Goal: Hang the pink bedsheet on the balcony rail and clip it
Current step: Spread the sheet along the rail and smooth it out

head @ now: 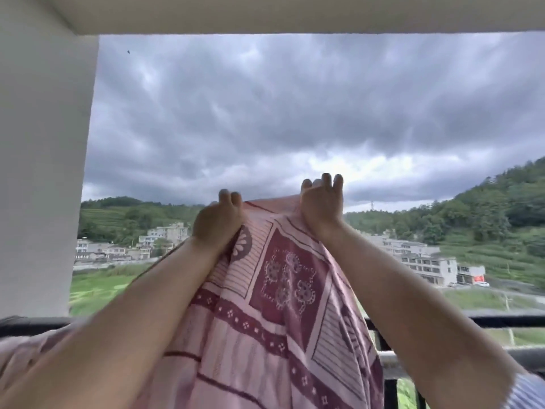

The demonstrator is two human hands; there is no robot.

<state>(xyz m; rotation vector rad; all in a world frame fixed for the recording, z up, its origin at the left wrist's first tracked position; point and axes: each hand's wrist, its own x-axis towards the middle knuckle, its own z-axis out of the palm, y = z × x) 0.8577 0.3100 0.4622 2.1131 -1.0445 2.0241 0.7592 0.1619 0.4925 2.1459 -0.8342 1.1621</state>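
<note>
A white plastered pillar [44, 157] fills the left edge, under one pale ceiling beam [295, 13]. Beside its foot, one black metal balcony rail [32, 323] runs across the bottom of the view, reappearing at the right; a fold of pink cloth lies over it at the far left.

Two bare forearms reach up and forward. The left hand [216, 222] has its fingers curled over the top edge of the one pink cotton bedsheet with maroon floral squares and dotted bands [265, 305], gripping a bunched corner. The sheet is held up in the air between both hands and hangs down in front of the rail, covering its middle stretch.

The right hand [323, 203] holds the same top edge just to the right; four fingertips show above the hem, folded over it, the thumb hidden.

Behind, grey cloud, green hills and several pale concrete buildings [424, 264]. One building at the right carries a red sign [478, 279]; its writing is too small to read. A striped blue-and-white sleeve [528, 391] shows at the bottom right corner.
</note>
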